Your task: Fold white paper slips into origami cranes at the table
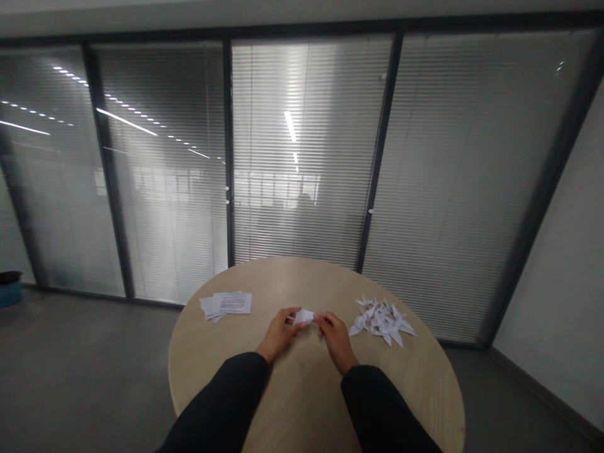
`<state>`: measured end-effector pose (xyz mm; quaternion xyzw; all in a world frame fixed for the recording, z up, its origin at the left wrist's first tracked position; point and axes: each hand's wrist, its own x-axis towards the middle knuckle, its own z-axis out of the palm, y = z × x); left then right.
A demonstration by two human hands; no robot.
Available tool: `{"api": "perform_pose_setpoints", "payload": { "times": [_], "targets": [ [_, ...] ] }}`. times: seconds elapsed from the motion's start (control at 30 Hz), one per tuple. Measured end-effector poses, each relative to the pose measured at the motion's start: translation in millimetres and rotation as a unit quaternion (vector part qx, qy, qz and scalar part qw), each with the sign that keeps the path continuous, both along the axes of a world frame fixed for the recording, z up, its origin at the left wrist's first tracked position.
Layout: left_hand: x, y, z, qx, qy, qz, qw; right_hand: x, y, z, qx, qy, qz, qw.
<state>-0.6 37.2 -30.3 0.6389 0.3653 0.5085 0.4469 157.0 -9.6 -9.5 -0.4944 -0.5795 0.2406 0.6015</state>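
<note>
Between my two hands is a small piece of folded white paper [304, 316], held above the middle of the round table. My left hand [282, 330] grips its left side, thumb in front and fingers behind. At the paper's right corner, my right hand [334, 335] pinches with thumb and forefinger. The exact folds are too small to make out. To the right lies a heap of white folded paper cranes [383, 321]. On the left rests a loose stack of white paper sheets [231, 303], the top one with printed lines.
The round wooden table [302, 402] has its far edge near a glass partition with blinds [302, 151]. A white wall [557, 283] stands to the right. On the floor at far left is a blue bin [9, 290] with a dark rim.
</note>
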Motion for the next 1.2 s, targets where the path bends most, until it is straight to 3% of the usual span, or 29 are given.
{"api": "perform_pose_setpoints", "payload": {
  "times": [0.2,0.3,0.43,0.53,0.73,1.2],
  "targets": [
    [0.3,-11.6,14.3,-0.101,-0.067,-0.077,0.99,3.2,4.3,-3.9,0.006,0.028,0.001,1.0],
    [-2.8,-18.5,21.1,-0.144,-0.145,-0.124,0.971,5.4,7.8,-8.6,0.0,0.027,-0.01,1.0],
    [-5.8,-20.8,24.5,-0.193,-0.21,-0.14,0.948,7.8,11.2,-14.3,0.015,-0.004,-0.054,0.998],
    [-5.8,-19.7,25.3,-0.202,-0.232,-0.142,0.941,6.8,10.8,-15.3,0.074,-0.063,-0.061,0.993],
    [-4.5,-19.5,26.6,-0.207,-0.255,-0.142,0.934,-0.9,6.3,-12.1,0.137,-0.178,0.056,0.973],
    [-4.9,-16.6,21.0,-0.221,-0.23,-0.145,0.937,-1.6,2.5,-7.2,0.12,-0.191,0.062,0.972]
  ]
}}
